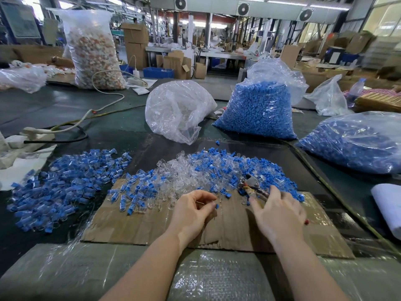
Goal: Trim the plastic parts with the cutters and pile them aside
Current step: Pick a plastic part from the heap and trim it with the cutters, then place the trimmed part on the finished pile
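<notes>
A heap of loose blue and clear plastic parts [195, 170] lies across the far edge of a cardboard sheet [152, 227]. A second pile of blue-and-clear parts [65, 181] sits to the left on the dark table. The cutters [251, 184] lie on the heap's right side, jaws pointing away, handles toward me. My right hand [280, 213] reaches over the handles with spread, fairly straight fingers, its fingertips touching them. My left hand [193, 211] hovers over the cardboard with curled fingers, pinching a small blue plastic part [217, 206] at its fingertips.
Behind the heap stand a clear bag of transparent pieces [175, 109] and a full bag of blue parts [258, 109]. Another blue-filled bag [355, 142] lies at the right. Cables and a power strip [39, 132] cross the table's left side. A white roll [388, 205] sits at the right edge.
</notes>
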A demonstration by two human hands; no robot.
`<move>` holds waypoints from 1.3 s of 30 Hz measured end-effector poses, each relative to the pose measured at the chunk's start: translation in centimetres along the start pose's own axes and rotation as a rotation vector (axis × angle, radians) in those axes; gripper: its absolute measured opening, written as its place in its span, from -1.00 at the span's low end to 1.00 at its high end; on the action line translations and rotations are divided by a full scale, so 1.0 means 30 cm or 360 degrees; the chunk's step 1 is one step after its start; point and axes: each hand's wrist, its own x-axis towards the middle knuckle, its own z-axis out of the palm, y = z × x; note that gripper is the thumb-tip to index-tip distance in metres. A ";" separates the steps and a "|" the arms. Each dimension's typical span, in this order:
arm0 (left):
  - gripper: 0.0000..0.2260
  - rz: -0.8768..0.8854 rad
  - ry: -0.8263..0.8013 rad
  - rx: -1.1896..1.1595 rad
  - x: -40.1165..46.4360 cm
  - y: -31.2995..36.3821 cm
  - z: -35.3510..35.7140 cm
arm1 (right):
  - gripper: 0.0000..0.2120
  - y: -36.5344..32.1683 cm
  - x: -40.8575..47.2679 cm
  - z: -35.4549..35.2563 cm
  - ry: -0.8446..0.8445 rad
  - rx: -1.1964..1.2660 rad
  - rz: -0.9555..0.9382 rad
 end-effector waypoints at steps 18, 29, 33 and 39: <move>-0.90 -0.0279 0.0239 -0.0502 0.051 0.010 -0.015 | -0.73 -0.068 -0.031 -0.090 -0.0265 0.0149 -0.0393; -0.93 -0.0432 0.0432 -0.0548 0.086 0.053 -0.015 | -0.84 -0.112 -0.092 -0.170 -0.1109 0.1054 -0.0329; -0.94 -0.0423 0.0496 -0.0560 0.086 0.066 -0.017 | -0.91 -0.111 -0.090 -0.157 -0.1245 0.1144 -0.0317; -0.93 -0.0367 0.0561 -0.0492 0.087 0.069 -0.016 | -0.79 -0.117 -0.085 -0.164 -0.1304 0.1168 -0.0350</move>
